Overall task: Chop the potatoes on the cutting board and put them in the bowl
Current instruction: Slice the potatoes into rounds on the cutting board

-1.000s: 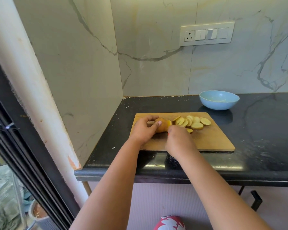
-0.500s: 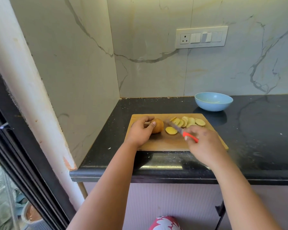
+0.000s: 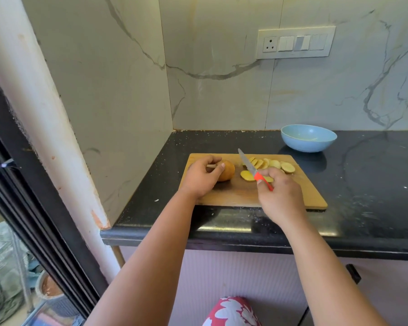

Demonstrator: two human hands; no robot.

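Slicing was partway done: cut slices (image 3: 271, 164) lay on the cutting board (image 3: 302, 191), the bowl (image 3: 308, 138) looked almost empty, nothing transferred. Left hand (image 3: 201, 176) curled its fingers round the uncut potato piece (image 3: 226, 171). Right hand (image 3: 280, 196) gripped the knife (image 3: 251, 167), blade raised, tip pointing away.

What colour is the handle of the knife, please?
Bright orange-red, seen in the head view: the knife handle shows above the right hand gripping it.
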